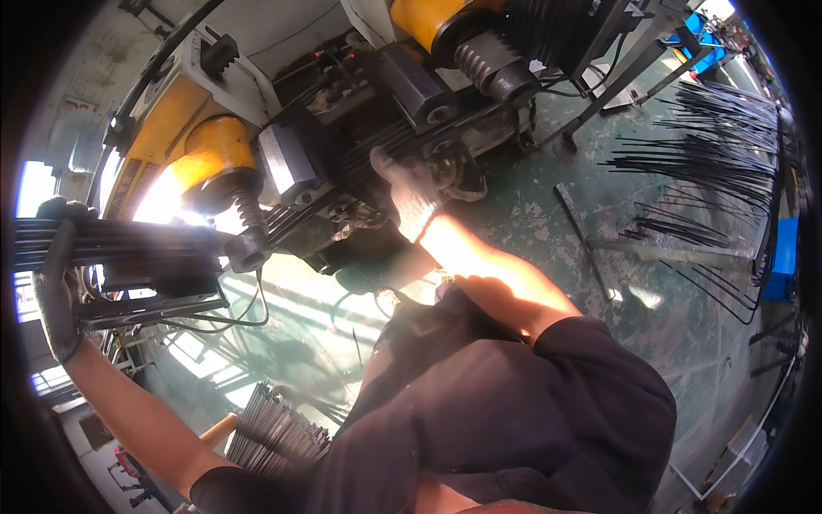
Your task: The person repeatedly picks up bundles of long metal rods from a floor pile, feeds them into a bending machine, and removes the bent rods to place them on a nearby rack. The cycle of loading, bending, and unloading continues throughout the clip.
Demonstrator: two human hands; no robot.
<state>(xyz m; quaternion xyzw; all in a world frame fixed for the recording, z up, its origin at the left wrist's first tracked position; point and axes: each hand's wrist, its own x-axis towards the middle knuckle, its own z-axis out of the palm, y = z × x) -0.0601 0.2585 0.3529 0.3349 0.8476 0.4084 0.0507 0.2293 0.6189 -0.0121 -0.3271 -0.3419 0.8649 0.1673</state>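
My left hand (56,291), in a grey work glove, reaches out to the far left. Its fingers wrap round the end of a bundle of dark metal rods (137,244), which lies across the left end of a machine. My right hand (411,193), in a pale glove, is beside the machine's middle, close to long dark rods (342,171) running along it. Motion smears this hand and its fingers; whether it touches the rods I cannot make out. Steel blocks (287,163) and a yellow cylinder with a spring-wrapped rod (218,158) stand behind the rods.
A second yellow cylinder (432,21) is at the top. Many thin dark rods (702,154) rest on a rack at the right. Another rod stack (274,433) stands at lower left. A cable (227,324) hangs under the machine's left end. The green floor (531,223) is worn.
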